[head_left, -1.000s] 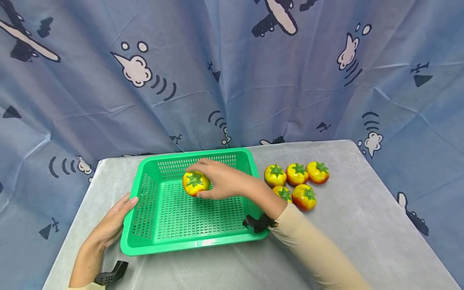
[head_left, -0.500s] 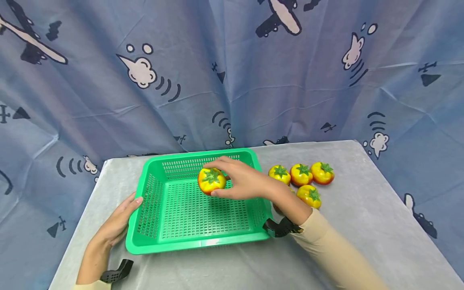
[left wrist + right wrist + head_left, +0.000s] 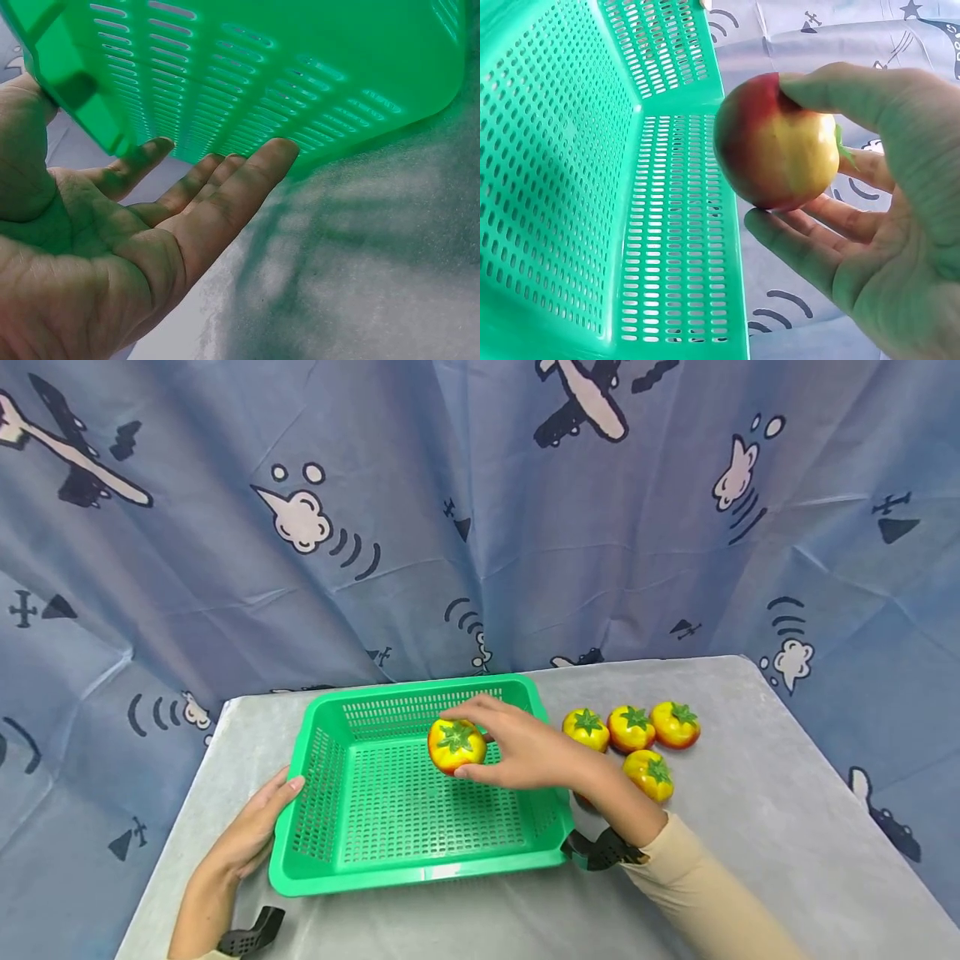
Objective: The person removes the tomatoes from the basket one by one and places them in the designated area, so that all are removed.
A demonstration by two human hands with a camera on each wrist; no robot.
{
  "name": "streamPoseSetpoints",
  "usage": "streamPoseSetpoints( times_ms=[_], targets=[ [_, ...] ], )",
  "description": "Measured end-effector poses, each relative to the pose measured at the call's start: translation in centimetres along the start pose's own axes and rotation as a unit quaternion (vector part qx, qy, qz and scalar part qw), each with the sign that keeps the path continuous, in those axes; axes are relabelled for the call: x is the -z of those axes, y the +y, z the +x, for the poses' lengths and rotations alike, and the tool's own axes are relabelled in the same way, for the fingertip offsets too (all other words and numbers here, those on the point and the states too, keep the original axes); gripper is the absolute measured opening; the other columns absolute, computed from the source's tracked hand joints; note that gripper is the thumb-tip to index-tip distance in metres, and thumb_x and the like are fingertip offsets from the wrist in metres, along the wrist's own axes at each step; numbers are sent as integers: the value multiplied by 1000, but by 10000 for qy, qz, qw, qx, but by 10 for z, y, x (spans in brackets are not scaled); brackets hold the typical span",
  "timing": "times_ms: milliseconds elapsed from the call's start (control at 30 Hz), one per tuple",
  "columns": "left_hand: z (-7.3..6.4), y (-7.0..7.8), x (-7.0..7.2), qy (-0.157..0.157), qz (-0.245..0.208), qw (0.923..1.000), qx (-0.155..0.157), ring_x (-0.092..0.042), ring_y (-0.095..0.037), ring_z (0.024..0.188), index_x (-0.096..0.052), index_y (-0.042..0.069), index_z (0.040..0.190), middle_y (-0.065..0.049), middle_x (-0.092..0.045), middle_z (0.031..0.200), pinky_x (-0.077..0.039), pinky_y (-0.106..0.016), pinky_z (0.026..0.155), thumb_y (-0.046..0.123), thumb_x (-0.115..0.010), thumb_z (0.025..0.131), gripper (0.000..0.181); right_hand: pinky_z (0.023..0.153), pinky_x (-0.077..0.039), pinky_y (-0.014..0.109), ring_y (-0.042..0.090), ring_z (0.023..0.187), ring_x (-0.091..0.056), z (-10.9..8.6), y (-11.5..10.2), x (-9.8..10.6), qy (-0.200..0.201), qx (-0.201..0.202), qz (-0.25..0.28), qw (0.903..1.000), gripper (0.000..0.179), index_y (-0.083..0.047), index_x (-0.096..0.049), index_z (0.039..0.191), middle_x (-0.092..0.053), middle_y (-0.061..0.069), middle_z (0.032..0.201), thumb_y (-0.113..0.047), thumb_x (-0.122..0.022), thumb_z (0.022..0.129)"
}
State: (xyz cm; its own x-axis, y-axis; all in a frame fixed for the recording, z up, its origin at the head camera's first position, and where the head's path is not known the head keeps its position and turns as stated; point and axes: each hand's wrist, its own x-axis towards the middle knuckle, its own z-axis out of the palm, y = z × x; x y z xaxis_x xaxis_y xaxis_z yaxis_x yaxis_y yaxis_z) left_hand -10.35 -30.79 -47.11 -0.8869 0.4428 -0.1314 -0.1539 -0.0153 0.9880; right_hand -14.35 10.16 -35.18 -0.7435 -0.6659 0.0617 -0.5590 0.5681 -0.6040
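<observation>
My right hand (image 3: 517, 747) holds a yellow-and-red tomato (image 3: 456, 747) above the green plastic basket (image 3: 431, 870), pinching it between thumb and fingertips. Its green star-shaped calyx faces up in the head view. Seen from the right wrist, the tomato (image 3: 776, 142) shows a dark red underside and hangs clear of the basket wall (image 3: 679, 232). My left hand (image 3: 251, 827) holds the basket's left side, thumb over the rim. In the left wrist view, the fingertips (image 3: 279, 152) touch the outer slotted wall from below the rim. No tomato lies on the visible basket floor.
Several more tomatoes (image 3: 632, 728) stand grouped on the grey-white tabletop (image 3: 765, 793), right of the basket; one is mostly hidden by my right forearm. A blue curtain (image 3: 420, 527) printed with planes hangs behind the table. Black wrist devices (image 3: 603, 849) sit on both wrists.
My right hand has moved to the right over the basket with the tomato still in it. The left hand stays at the basket's left side. The head view has shifted slightly.
</observation>
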Motion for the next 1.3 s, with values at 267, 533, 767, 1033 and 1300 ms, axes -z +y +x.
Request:
streamPoseSetpoints(
  times_ms=[267,533,767,1033,1300],
  targets=[
    [-2,2,0,-87,-69,9999,-64,-75,-19,115,8,-13,163,3,-71,131,-65,-39,94,26,-30,118,70,103,-59,42,23,128,-62,-7,3,2,258,-32,-77,9996,67,-16,-53,155,-55,8,153,-31,-80,95],
    [-1,1,0,-131,-150,9998,-68,-75,-18,115,8,-12,163,3,-71,131,-66,-38,95,27,-30,118,70,110,-56,51,27,141,-55,-19,14,6,494,-144,-8,9987,69,-18,-52,156,-51,8,158,-31,-81,95],
    [1,0,0,-108,-132,9999,-26,-75,-17,114,8,-11,163,3,-71,130,-66,-38,94,28,-30,118,70,111,-54,54,28,138,-57,-29,22,10,665,-176,161,9975,68,-18,-53,155,-52,7,156,-30,-82,95],
    [3,0,0,-16,-84,9999,59,-75,-16,114,8,-9,164,5,-71,130,-65,-37,95,29,-30,118,71,103,-59,42,19,130,-60,-36,28,11,793,-220,275,9962,69,-19,-53,155,-54,1,153,-28,-83,94],
    [-1,-2,3,23,8,10000,-87,-74,-18,115,6,-11,164,4,-70,131,-66,-39,94,29,-28,118,69,102,-61,41,21,135,-58,-47,30,13,851,-331,331,9953,70,-22,-51,156,-51,0,157,-29,-83,94]
  ],
)
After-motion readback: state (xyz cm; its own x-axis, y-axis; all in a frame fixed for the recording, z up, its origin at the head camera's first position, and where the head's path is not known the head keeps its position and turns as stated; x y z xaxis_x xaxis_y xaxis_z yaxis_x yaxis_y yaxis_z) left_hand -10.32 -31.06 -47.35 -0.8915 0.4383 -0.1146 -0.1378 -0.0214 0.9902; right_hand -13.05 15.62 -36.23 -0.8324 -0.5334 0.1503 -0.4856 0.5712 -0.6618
